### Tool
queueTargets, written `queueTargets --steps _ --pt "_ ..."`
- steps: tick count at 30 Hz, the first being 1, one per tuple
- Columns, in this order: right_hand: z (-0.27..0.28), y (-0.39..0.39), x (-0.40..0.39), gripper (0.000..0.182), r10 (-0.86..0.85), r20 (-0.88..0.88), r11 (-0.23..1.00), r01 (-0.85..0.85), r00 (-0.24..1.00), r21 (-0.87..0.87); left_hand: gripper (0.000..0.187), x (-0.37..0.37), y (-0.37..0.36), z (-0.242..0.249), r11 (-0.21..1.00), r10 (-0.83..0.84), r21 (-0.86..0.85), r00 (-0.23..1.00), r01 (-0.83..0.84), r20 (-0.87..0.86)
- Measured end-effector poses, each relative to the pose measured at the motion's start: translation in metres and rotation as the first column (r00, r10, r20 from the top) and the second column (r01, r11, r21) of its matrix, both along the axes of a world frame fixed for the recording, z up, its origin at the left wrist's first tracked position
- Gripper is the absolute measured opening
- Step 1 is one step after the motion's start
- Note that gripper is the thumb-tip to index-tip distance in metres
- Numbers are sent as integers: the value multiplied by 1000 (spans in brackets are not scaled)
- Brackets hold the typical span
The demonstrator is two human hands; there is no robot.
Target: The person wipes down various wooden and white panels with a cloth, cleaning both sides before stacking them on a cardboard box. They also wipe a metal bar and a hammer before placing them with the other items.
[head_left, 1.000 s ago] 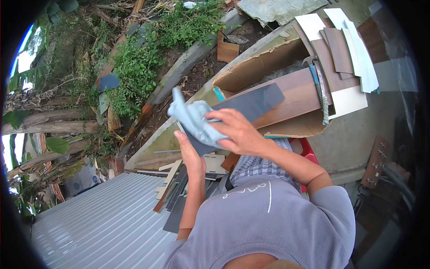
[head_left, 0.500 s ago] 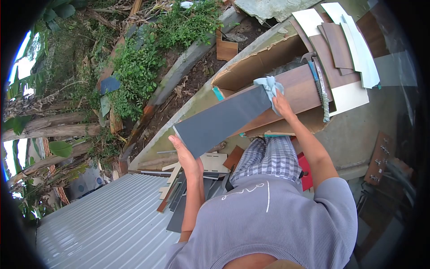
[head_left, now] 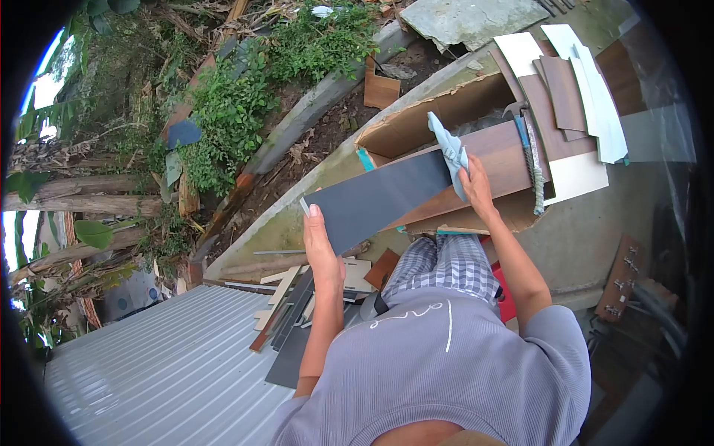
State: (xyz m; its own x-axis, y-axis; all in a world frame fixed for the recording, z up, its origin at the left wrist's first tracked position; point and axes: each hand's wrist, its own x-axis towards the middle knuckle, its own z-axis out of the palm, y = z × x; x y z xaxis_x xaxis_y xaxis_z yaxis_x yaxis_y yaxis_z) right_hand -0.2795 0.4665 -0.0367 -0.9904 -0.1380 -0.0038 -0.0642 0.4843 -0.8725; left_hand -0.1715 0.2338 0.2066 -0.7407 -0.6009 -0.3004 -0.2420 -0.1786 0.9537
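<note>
Grey board (head_left: 379,197) spans from the left hand (head_left: 321,244), grasping one end, to the right hand (head_left: 478,186), clutching a cloth (head_left: 450,151) at the other, so steady support and flat, even pressure should suit this wiping.

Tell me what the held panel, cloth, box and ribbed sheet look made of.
Held panel: perhaps coated board, smooth dark grey with a soft sheen; its core is unclear. Cloth: likely fabric, pale blue and matt, from its loose folds. Box: likely cardboard, dull brown with ragged edges. Ribbed sheet: probably painted metal, given even ridges and pale glints, though plastic is possible.
</note>
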Motion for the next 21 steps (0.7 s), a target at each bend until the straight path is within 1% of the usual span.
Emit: queueTargets --steps 1,3,5,6,7,9,10,11,12,13,15,17,18,19,20,21 --pt "28 -8 1 28 31 -92 999 -34 995 -31 53 0 -1 0 1000 -12 25 1000 12 -7" --pt "98 -23 1 26 170 -168 974 -192 971 -122 52 0 0 2 999 -18 39 1000 19 -9" --pt "154 -39 4 25 303 -255 930 -344 918 -131 50 -2 4 6 998 -30 53 999 30 -11" --pt "177 -47 6 24 367 -318 888 -431 874 -158 50 -4 6 10 997 -41 61 999 43 -31" --pt "194 -57 9 24 422 -382 838 -514 822 -180 50 -6 8 10 996 -53 70 997 57 -50" --pt "213 -79 16 30 501 -524 725 -665 689 -182 53 -9 12 6 999 -14 51 998 18 -67" --pt "217 -91 23 35 524 -518 688 -695 676 -210 53 -7 11 1 1000 -16 24 994 19 -105" --pt "217 -101 29 39 548 -515 647 -724 659 -238 53 -8 11 1 1000 -15 24 995 17 -103" --pt "203 -111 34 47 500 -533 666 -697 682 -267 53 -9 10 1 1000 -12 23 996 14 -87" --pt "193 -113 34 47 502 -533 662 -699 681 -270 53 -11 9 2 1000 -8 22 997 9 -71" --pt "174 -112 28 45 451 -462 751 -604 764 -265 53 -11 6 3 1000 5 19 998 -4 -55" --pt "145 -102 21 48 431 -324 821 -514 842 -246 52 -8 3 3 999 -30 19 999 30 -32" --pt "125 -95 18 49 402 -263 857 -461 877 -229 49 -9 5 6 999 14 29 999 -13 -32" --pt "107 -85 13 49 362 -185 883 -399 914 -245 49 -8 4 5 999 16 29 999 -15 -30" --pt "74 -75 10 49 295 -114 922 -314 949 -226 49 -6 1 5 999 -4 33 1000 3 8" --pt "39 -63 5 48 229 -82 956 -240 970 -168 52 -4 -1 4 999 -22 36 999 20 46"
